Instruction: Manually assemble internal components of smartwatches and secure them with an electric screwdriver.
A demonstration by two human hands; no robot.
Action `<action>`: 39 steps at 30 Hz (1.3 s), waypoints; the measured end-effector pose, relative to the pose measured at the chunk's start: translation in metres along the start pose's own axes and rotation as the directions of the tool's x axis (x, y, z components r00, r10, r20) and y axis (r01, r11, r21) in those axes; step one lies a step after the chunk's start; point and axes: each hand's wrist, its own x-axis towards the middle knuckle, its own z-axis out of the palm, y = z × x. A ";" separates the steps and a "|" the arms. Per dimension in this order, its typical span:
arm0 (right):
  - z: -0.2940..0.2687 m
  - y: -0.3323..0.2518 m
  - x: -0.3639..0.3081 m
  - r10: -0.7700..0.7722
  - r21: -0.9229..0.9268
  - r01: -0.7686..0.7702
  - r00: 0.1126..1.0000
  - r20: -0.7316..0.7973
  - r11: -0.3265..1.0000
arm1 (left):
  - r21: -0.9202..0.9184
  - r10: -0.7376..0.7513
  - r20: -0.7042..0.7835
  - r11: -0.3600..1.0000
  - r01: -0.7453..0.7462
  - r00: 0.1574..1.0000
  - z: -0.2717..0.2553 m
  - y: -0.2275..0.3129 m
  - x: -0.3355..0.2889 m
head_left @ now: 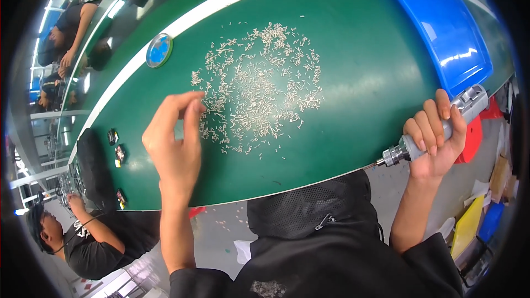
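Observation:
On the green tabletop lies a wide scatter of small, pale, rod-like pieces (254,94), too small to name. My left hand (179,138) is at the left edge of this scatter, thumb and forefinger pinched together. Whatever is between those fingertips, if anything, is too small to see. In my right hand (433,135) is a straight grey power screwdriver (469,102), gripped round its body over the table's near right edge. Its metal chuck (393,155) and thin bit point left, toward my body's middle.
A blue plastic tray (447,33) sits at the far right. A round dish with blue contents (159,50) is at the far left. Small dark packets (120,154) and a black bag (95,168) lie at the left end. A co-worker (83,237) is at the lower left.

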 end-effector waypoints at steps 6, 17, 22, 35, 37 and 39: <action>0.029 0.005 0.010 -0.047 0.067 0.037 0.989 0.144 0.997 | -0.538 -0.127 0.099 0.828 0.161 0.987 0.017 0.057 -0.051; 0.080 0.048 0.020 -0.127 0.255 0.089 0.982 0.139 0.963 | -0.918 -0.206 0.386 0.010 0.396 0.899 0.051 0.087 -0.074; 0.075 0.046 0.018 -0.089 0.190 0.060 0.984 0.152 0.980 | -0.906 -0.211 0.409 0.022 0.423 0.888 0.053 0.088 -0.077; 0.059 0.035 0.023 -0.066 0.045 0.057 0.973 0.221 0.997 | -0.810 -0.166 0.164 0.540 0.229 0.972 0.069 0.098 -0.068; 0.061 0.032 0.027 -0.099 0.134 0.071 0.972 0.214 0.988 | -0.752 -0.101 0.145 0.635 0.175 0.984 0.063 0.097 -0.060; 0.052 0.028 0.026 -0.129 0.119 0.108 0.973 0.193 0.987 | -0.675 0.002 0.090 0.736 0.060 0.996 0.056 0.088 -0.046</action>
